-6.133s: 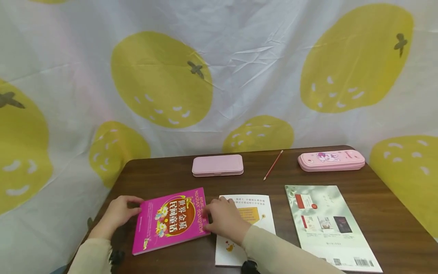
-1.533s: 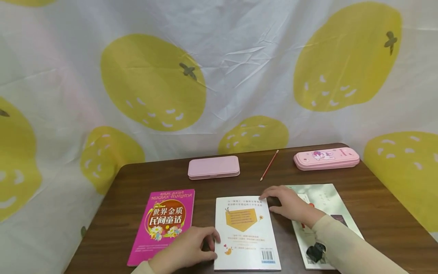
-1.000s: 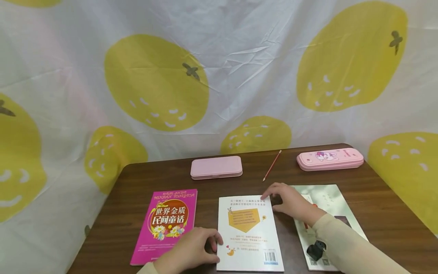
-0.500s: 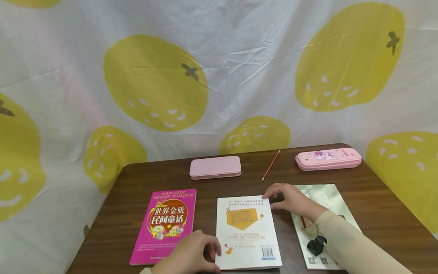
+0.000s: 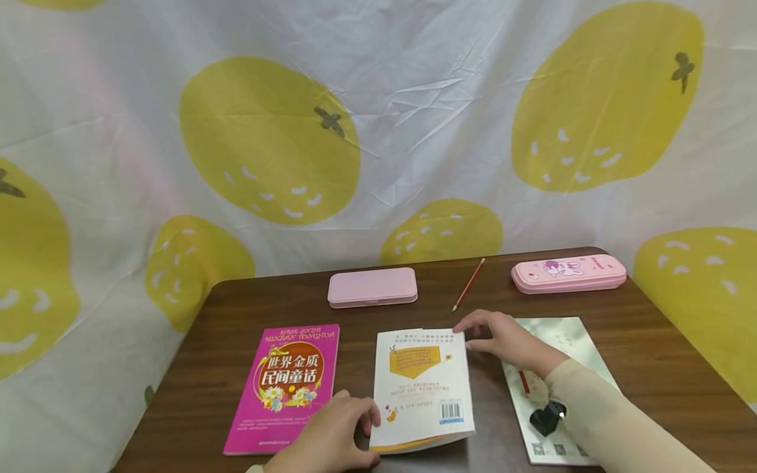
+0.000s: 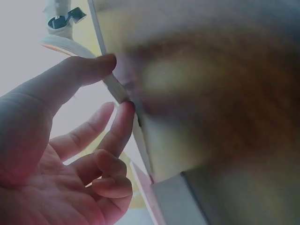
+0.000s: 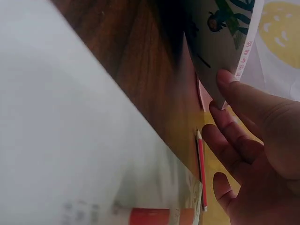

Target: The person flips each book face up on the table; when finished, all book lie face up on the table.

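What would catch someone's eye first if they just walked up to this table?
Probably the white book at the table's middle front, its near edge lifted off the wood while the left hand pinches its lower left corner and the right hand holds its far right corner. Next, the bright magenta book lying flat to its left, and the lemon-print cloth hanging behind.

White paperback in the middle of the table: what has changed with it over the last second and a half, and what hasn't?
The white paperback book has lifted off the brown wooden table at its near edge and tilts up. The left hand still grips its near left corner, the right hand its far right corner. The magenta book, pale green booklet, red pencil and both pink cases stayed put.
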Available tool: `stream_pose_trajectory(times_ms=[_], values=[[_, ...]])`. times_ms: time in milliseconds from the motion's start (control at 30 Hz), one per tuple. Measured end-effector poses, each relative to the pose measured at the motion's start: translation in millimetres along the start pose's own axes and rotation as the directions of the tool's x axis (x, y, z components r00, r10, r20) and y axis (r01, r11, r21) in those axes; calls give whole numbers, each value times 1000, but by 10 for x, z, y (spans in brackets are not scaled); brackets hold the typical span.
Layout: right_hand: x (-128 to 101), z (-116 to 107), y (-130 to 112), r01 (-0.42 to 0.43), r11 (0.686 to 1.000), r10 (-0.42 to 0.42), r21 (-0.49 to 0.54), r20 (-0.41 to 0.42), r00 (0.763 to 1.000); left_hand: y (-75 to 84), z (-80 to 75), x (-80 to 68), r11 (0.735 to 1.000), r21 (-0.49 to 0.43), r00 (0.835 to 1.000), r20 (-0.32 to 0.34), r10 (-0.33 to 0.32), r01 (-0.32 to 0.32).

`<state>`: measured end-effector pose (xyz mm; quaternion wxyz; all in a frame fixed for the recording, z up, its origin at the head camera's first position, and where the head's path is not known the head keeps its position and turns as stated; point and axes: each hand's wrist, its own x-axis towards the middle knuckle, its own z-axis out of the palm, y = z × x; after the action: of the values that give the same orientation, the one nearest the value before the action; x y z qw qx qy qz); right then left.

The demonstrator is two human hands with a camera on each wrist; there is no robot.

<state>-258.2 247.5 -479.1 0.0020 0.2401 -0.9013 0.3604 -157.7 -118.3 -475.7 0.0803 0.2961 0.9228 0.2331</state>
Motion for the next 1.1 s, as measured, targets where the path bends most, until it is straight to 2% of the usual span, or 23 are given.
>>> stream_pose_trajectory(times_ms=[100,267,367,500,600,700,800,967,1033,1100], values=[[14,-18,4,-3,1000,3,26,-16,1000,-10,-37,-36,999,27,998,-50,32,-31],[18,-63,-13,4,997,-2,73,-26,1000,-40,-113,-124,999,-25,994,-111,24,-27],[36,-97,-51,20,994,-15,105,-50,999,-65,-145,-157,997,-23,975,-212,62,-68],[71,-137,-110,31,988,-17,150,-97,995,-94,-176,-172,992,43,917,-378,128,-121],[100,-154,-146,67,983,-43,173,-136,990,-112,-203,-179,992,54,876,-465,130,-118],[111,-179,-172,136,968,-98,212,-180,979,-122,-228,-181,989,68,828,-541,148,-133],[108,-205,-190,184,949,-130,254,-215,968,-134,-251,-173,983,66,783,-596,177,-172],[105,-249,-206,179,950,-113,255,-252,961,-164,-294,-146,978,4,739,-654,160,-208],[108,-264,-212,170,951,-102,257,-257,961,-172,-307,-139,977,7,721,-674,162,-213],[109,-278,-222,150,953,-81,264,-257,963,-174,-316,-131,973,27,695,-695,183,-230]])
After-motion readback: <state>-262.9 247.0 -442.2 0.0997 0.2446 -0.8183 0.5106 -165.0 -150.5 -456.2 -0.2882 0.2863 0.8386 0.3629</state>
